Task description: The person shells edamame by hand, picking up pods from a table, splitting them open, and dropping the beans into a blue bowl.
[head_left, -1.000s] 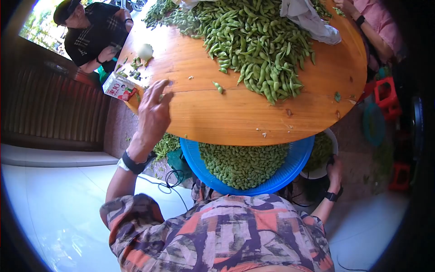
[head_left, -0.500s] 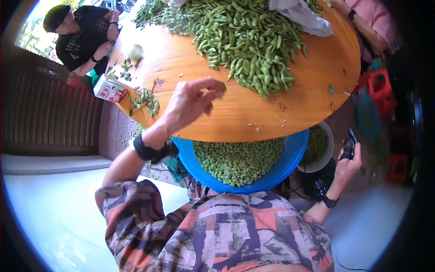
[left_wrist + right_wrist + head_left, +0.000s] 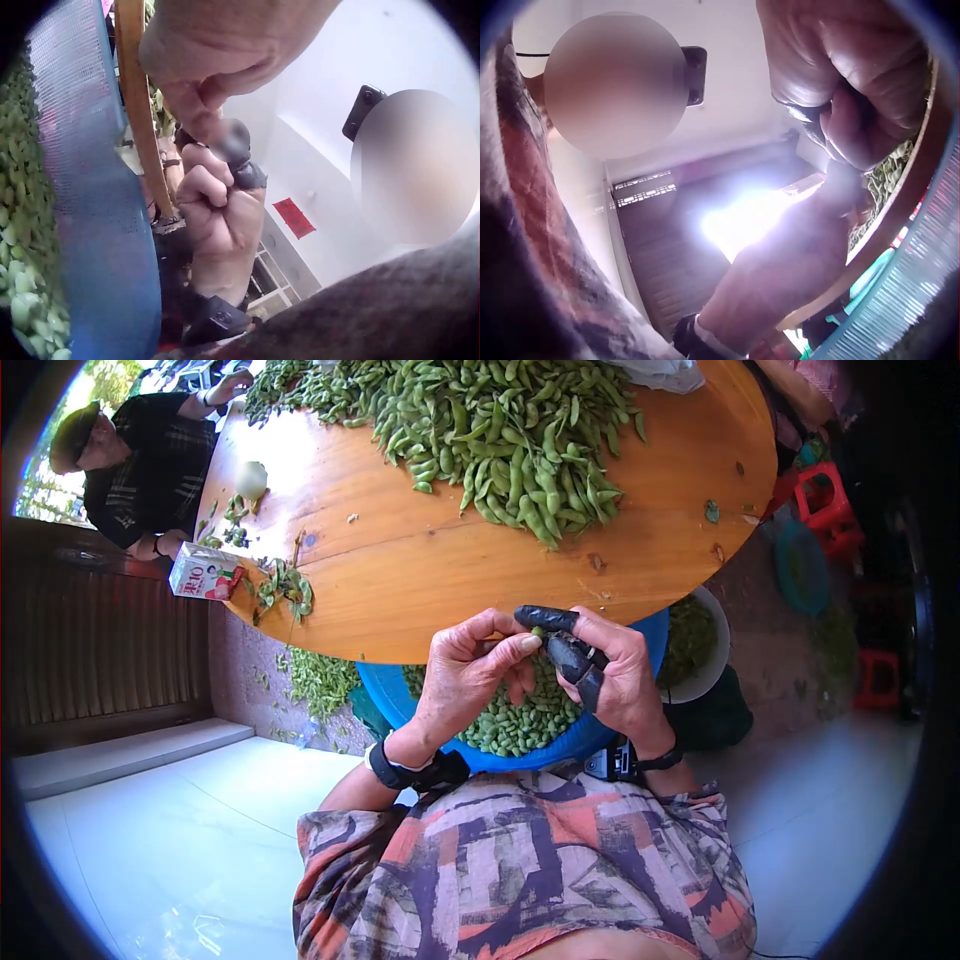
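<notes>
Head view: left hand [image 3: 468, 672] and right hand [image 3: 615, 675], its fingertips black-capped, both pinch one edamame pod [image 3: 539, 632] above the blue basin [image 3: 388, 695] of shelled beans [image 3: 520, 725].

Green pods [image 3: 510, 440] heap on the orange-brown wood surface [image 3: 400, 570]. The basin [image 3: 385, 695] is bright blue, its beans [image 3: 515, 725] a paler green. The pod [image 3: 540, 632] is green, and the covers [image 3: 572, 657] on the right hand [image 3: 625, 685] are black. Shirt [image 3: 520, 860]: orange, grey, cream and black patches. Carton [image 3: 203, 572] white with red print; stool [image 3: 825, 500] red; bowl [image 3: 722, 650] white.
</notes>
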### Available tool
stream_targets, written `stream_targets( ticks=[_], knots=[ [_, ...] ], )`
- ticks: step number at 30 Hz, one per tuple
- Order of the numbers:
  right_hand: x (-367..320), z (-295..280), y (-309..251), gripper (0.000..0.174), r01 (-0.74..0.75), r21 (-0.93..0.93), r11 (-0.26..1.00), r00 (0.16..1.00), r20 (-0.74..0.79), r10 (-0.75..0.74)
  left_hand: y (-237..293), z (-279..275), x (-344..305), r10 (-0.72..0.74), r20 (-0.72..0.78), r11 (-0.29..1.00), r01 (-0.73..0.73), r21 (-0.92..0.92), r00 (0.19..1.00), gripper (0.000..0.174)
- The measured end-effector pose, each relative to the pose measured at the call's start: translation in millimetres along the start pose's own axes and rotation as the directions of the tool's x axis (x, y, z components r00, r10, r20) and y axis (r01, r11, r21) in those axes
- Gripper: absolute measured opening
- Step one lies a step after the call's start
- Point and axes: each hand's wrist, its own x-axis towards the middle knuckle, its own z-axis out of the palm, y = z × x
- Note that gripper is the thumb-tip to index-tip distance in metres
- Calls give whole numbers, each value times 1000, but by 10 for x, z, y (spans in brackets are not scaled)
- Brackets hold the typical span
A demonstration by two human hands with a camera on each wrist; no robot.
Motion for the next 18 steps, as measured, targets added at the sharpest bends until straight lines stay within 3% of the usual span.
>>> stream_targets(
  ticks=[3,5,6,8,9,10,11,12,15,18],
  knots=[
    [17,-13,13,33,27,-15,1000,1000,1,-27,-9,-8,1,22,15,999,-23,47,1000,10],
    [18,-29,39,28,-145,207,968,989,67,134,-1,-39,-5,-20,47,999,22,-36,999,8],
    [34,-39,83,28,-146,207,967,989,67,135,10,-50,-9,-22,46,999,23,-36,999,8],
    [66,-58,188,24,-221,591,776,971,203,123,37,-64,-22,-121,106,951,146,-271,987,7],
    [61,-69,189,25,-247,595,765,966,213,146,39,-62,-25,-121,105,952,146,-270,987,7],
    [59,-46,153,25,-246,595,765,966,214,144,39,-54,-23,-111,92,964,129,-231,990,8],
    [50,-5,82,24,-127,341,931,991,75,107,35,-46,-19,-100,79,975,114,-192,992,8],
    [37,21,44,24,-26,39,999,998,-49,28,16,-43,-11,-101,79,975,115,-191,992,8],
    [15,34,85,24,90,-95,991,992,-83,-98,-61,-26,35,-30,94,983,47,-177,995,10],
    [-13,53,37,25,72,15,997,994,-79,-70,-64,-4,43,40,88,970,-18,-241,995,12]
  ],
)
